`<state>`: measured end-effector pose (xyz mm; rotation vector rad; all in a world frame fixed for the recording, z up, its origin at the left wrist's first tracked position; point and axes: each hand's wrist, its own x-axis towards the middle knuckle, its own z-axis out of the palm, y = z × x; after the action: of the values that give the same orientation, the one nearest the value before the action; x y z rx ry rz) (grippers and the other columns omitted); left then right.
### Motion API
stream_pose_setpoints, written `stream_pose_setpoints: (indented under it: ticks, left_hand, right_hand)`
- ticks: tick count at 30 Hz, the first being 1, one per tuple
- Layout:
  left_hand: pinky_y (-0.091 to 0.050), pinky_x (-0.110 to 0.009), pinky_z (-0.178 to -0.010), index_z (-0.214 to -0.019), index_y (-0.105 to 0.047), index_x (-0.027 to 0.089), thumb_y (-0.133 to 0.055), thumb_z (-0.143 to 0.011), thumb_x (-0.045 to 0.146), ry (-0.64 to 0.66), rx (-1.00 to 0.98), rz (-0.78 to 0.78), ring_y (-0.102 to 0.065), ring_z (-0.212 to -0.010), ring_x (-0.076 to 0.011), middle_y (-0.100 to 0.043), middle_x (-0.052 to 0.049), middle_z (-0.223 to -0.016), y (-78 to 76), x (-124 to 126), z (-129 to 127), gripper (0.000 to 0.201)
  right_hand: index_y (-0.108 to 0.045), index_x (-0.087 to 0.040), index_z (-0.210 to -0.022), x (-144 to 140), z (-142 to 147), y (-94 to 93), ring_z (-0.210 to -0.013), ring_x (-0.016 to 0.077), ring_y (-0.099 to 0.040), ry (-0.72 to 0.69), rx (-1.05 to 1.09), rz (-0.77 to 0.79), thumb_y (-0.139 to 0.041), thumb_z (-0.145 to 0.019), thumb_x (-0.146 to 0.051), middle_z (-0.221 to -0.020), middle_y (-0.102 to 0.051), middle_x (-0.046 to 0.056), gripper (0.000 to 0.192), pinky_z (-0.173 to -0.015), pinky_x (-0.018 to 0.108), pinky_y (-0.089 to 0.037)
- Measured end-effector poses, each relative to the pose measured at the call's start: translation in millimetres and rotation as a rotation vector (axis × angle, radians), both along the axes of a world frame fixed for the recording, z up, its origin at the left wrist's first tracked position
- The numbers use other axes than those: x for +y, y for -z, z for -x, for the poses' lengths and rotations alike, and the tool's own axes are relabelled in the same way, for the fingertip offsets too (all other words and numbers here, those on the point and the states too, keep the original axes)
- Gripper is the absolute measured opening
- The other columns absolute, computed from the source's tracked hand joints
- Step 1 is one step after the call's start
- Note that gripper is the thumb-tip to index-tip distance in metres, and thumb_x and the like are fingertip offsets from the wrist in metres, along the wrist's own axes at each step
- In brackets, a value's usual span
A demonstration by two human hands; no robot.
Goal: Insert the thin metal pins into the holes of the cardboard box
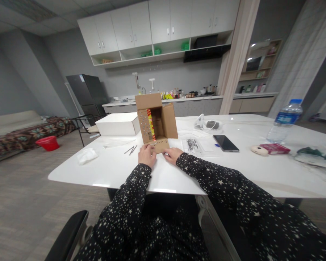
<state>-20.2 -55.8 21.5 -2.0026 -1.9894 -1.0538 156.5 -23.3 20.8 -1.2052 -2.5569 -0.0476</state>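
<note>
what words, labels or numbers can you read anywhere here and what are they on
Nothing reads clearly.
Cardboard box by the left hand and right hand: yellow and red print inside, too blurred.
Water bottle: blue label, too small.
Clear packet: dark print, too small.
Red pack: unreadable.

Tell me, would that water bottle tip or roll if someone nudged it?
The water bottle stands tall and narrow, so a push up high could probably topple it. It looks mostly full, which likely steadies it. Once down, its round body would probably roll across the smooth white table.
</note>
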Motion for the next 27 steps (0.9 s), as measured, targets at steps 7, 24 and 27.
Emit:
stream_pose_setpoints:
  ticks: [7,24,27]
  left_hand:
    - [-0.043,-0.042,-0.094,-0.101,-0.060,0.021,-0.050,-0.078,0.021,-0.033,0.082,0.042,-0.049,-0.114,-0.0259,-0.055,-0.009,-0.120,-3.8,-1,-3,0.025]
    - [-0.042,-0.037,-0.086,-0.100,-0.060,0.018,-0.043,-0.084,0.013,-0.110,0.172,-0.012,-0.052,-0.100,-0.0251,-0.056,-0.011,-0.103,-8.6,18,4,0.024]
    - [-0.042,-0.036,-0.086,-0.101,-0.059,0.018,-0.043,-0.084,0.012,-0.118,0.184,-0.014,-0.052,-0.099,-0.0250,-0.056,-0.011,-0.103,-8.1,21,6,0.024]
  right_hand:
    - [-0.061,-0.023,-0.109,0,0,-0.4,-0.082,0.0172,-0.061,0.005,-0.013,0.011,-0.043,-0.089,-0.031,-0.093,-0.069,0.005,0.029,-0.072,0.025,-0.039]
    - [-0.062,-0.023,-0.108,-3,0,-3.8,-0.084,0.0179,-0.062,0.001,-0.014,0.020,-0.042,-0.089,-0.030,-0.092,-0.069,0.005,0.028,-0.073,0.025,-0.039]
    - [-0.062,-0.022,-0.108,-2,-1,-2.3,-0.084,0.0179,-0.062,-0.009,-0.008,0.013,-0.042,-0.089,-0.030,-0.091,-0.069,0.005,0.029,-0.073,0.026,-0.039]
